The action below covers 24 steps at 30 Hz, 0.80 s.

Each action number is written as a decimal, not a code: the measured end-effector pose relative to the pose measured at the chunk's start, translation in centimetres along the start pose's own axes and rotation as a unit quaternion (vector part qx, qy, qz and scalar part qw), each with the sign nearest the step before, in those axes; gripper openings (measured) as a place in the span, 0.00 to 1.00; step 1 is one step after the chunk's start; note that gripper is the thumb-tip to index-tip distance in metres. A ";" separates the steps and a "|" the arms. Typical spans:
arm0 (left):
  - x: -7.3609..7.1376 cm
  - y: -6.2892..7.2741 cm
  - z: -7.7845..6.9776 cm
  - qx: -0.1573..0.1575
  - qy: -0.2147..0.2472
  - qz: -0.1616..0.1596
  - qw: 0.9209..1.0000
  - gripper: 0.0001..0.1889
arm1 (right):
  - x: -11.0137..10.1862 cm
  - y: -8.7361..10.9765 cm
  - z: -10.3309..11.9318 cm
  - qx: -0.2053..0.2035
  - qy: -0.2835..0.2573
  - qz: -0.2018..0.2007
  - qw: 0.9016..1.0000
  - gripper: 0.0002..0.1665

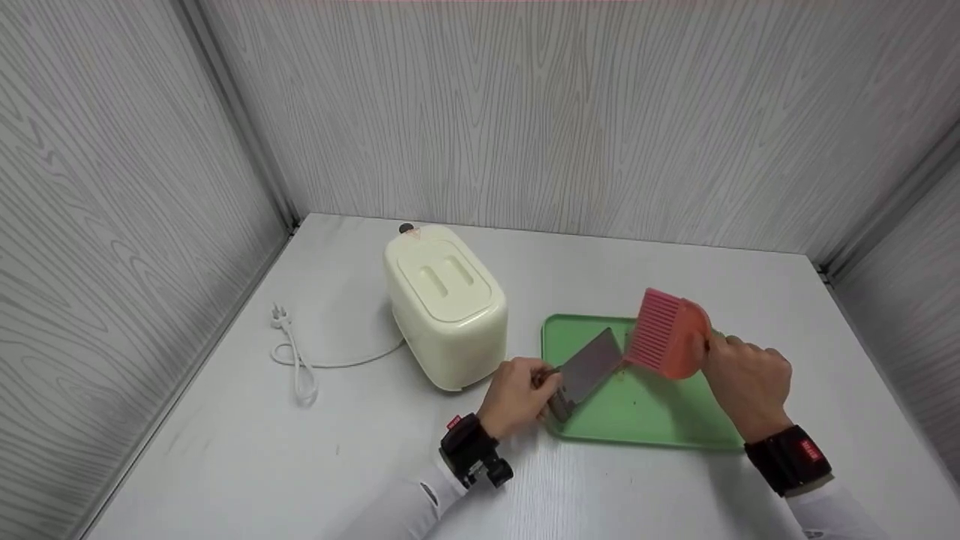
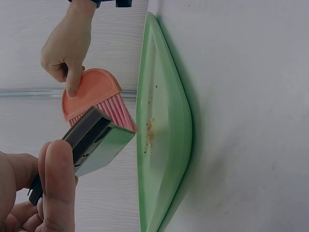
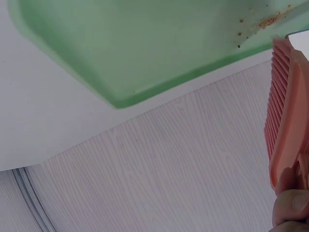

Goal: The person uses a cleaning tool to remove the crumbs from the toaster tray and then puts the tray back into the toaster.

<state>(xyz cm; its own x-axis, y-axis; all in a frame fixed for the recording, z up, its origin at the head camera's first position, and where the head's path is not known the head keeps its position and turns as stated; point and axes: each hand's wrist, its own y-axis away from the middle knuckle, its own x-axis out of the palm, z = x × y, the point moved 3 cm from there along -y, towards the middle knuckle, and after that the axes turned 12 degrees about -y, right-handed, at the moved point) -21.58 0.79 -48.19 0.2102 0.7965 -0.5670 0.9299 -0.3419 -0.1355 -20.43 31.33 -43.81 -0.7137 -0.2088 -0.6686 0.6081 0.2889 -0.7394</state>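
Note:
My left hand (image 1: 517, 397) pinches the dark end piece of a flat metal crumb tray (image 1: 592, 366), which tilts over the left part of a green tray (image 1: 645, 424). A small orange brush (image 1: 684, 341) with pink bristles is gripped in my right hand (image 1: 750, 379). In the left wrist view, the bristles (image 2: 116, 110) overlap the far side of the crumb tray (image 2: 104, 153). Brown crumbs (image 2: 150, 133) lie in a small patch on the green tray, with a few darker bits around them. The right wrist view shows the bristle tips close by the metal edge.
A cream toaster (image 1: 454, 322) with a lid over its top stands left of the green tray. Its white cord (image 1: 345, 365) runs left to a plug (image 1: 280, 315) on the white table. Wood-grain panels (image 1: 525, 112) enclose the back and sides.

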 end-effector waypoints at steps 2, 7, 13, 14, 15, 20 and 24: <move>0.0 0.0 0.1 0.000 -0.002 -0.002 1.000 0.07 | -0.2 -0.1 -0.1 0.004 0.005 -0.010 1.000 0.28; 0.1 0.0 0.1 0.001 -0.009 -0.008 1.000 0.07 | -0.5 -0.7 0.0 0.004 0.017 -0.015 1.000 0.31; 0.3 0.1 0.0 -0.003 -0.008 -0.002 1.000 0.07 | -0.2 -1.9 0.9 0.007 0.009 -0.022 1.000 0.32; 0.3 0.1 0.0 -0.002 -0.008 -0.003 1.000 0.07 | 0.0 -2.1 1.1 0.006 0.011 -0.022 1.000 0.32; 0.3 0.2 0.0 -0.001 -0.007 -0.003 1.000 0.07 | 0.1 -2.2 1.3 0.003 0.015 -0.018 1.000 0.31; 0.2 0.2 -0.2 0.000 -0.009 -0.007 1.000 0.07 | 0.5 -2.2 2.1 -0.007 0.032 0.002 0.999 0.27; 0.0 0.1 -0.1 -0.004 -0.007 -0.007 1.000 0.06 | 0.7 -1.7 2.3 -0.014 0.036 0.004 0.999 0.25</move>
<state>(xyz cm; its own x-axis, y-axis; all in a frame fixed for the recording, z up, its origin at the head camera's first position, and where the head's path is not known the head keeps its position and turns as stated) -21.43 0.81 -48.07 0.1922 0.7944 -0.5762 0.9355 -0.3257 -0.1370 -21.21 28.57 -43.17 -0.7324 -0.1389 -0.6666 0.6048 0.3172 -0.7305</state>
